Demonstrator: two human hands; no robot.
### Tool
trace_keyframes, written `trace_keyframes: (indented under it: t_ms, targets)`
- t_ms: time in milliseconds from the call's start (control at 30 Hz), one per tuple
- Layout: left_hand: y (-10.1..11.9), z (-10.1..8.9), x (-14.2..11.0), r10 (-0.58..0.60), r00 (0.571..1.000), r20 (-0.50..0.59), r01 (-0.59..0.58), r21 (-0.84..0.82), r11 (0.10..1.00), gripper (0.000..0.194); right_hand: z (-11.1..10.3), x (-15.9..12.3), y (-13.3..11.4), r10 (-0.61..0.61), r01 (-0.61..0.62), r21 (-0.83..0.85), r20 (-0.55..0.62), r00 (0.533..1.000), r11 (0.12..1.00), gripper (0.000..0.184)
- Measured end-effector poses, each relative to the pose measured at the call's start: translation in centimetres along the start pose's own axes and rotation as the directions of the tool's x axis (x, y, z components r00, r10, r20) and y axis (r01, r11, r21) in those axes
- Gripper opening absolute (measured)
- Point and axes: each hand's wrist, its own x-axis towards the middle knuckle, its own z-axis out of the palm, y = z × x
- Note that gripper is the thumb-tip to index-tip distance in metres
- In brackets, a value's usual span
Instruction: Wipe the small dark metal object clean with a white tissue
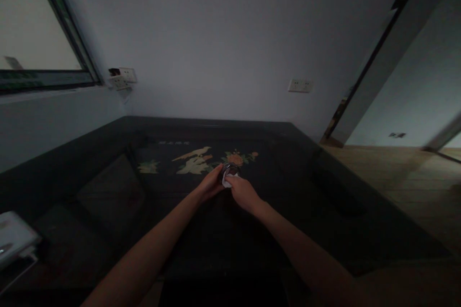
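Both my arms reach forward over a dark table [306, 187] with a painted bird and flower inlay. My left hand [211, 183] is closed around a small round shiny object [231, 170], perhaps a glass or a metal cup, held just above the tabletop. My right hand [244, 192] grips a small white cloth or tissue [226, 183] pressed against the object's lower side. The room is dim and the object's details are hard to make out.
A white device [14, 240] sits on the table's near left corner. A window [36, 33] is on the left wall, with power sockets [122, 78] beside it and another socket [300, 86] on the back wall. A doorway and wooden floor [403, 172] lie to the right.
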Motion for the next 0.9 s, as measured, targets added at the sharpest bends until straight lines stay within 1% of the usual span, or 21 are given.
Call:
trace_keyframes:
  t_ms: [100,167,233,333,400,467,533,567,600,667,733,767,800,833,900]
  targets:
    - [-0.2,-0.5,0.4,0.003,0.999,0.046,-0.002,-0.006,1.0,0.029,-0.8,-0.1,-0.2,-0.062,0.083,-0.239,0.094,0.994,0.967,0.035]
    - [-0.2,-0.6,0.4,-0.006,0.999,0.046,0.006,0.006,1.0,0.029,-1.1,0.0,-0.4,-0.098,0.136,-0.327,0.131,0.987,0.935,0.032]
    - [-0.2,-0.4,0.3,-0.012,1.0,0.018,0.012,0.01,1.0,0.029,-1.2,0.0,-0.5,-0.109,0.151,-0.362,0.132,0.985,0.92,0.033]
    - [0.0,0.0,0.1,-0.008,1.0,-0.021,0.008,-0.004,1.0,0.027,-1.0,-0.3,-0.7,-0.092,0.122,-0.346,0.102,0.991,0.93,0.035]
    - [0.0,0.3,-0.1,0.001,1.0,-0.017,-0.001,-0.012,1.0,0.027,-0.7,-0.4,-0.8,-0.059,0.078,-0.287,0.075,0.995,0.955,0.034]
    - [0.0,0.4,-0.2,0.011,1.0,-0.002,-0.011,-0.009,1.0,0.028,-0.4,-0.4,-0.7,-0.018,0.024,-0.171,0.033,0.999,0.985,0.032]
    - [0.1,0.4,-0.3,0.022,1.0,0.0,-0.022,0.013,1.0,0.027,0.0,-0.1,-0.3,0.018,-0.018,0.016,-0.027,0.999,1.0,0.029]
    - [0.1,0.4,-0.4,0.026,1.0,-0.003,-0.025,0.028,0.999,0.026,0.2,0.1,-0.1,0.038,-0.03,0.131,-0.059,0.998,0.991,0.028]
    - [0.2,0.4,-0.6,0.03,1.0,-0.008,-0.03,0.044,0.999,0.026,0.5,0.4,0.1,0.064,-0.041,0.247,-0.087,0.994,0.968,0.027]
    - [0.3,0.6,-0.8,0.032,0.999,-0.02,-0.031,0.066,0.997,0.024,1.0,0.8,0.6,0.146,-0.073,0.45,-0.13,0.981,0.89,0.026]
    - [0.4,0.9,-1.0,0.028,0.999,-0.038,-0.025,0.07,0.997,0.024,1.4,1.2,0.9,0.226,-0.105,0.575,-0.144,0.963,0.812,0.026]
    - [0.5,1.0,-1.1,0.025,0.998,-0.052,-0.022,0.067,0.998,0.023,1.5,1.2,1.0,0.248,-0.114,0.601,-0.144,0.958,0.791,0.026]
    - [0.5,1.1,-1.2,0.022,0.998,-0.063,-0.018,0.063,0.998,0.023,1.5,1.2,0.9,0.25,-0.117,0.601,-0.143,0.958,0.791,0.026]
    - [0.6,1.2,-1.3,0.02,0.997,-0.071,-0.016,0.06,0.998,0.023,1.4,1.1,0.8,0.234,-0.114,0.575,-0.138,0.962,0.81,0.025]
    - [0.6,1.2,-1.3,0.026,0.997,-0.079,-0.021,0.06,0.998,0.021,0.9,0.8,0.4,0.168,-0.096,0.459,-0.119,0.979,0.883,0.025]
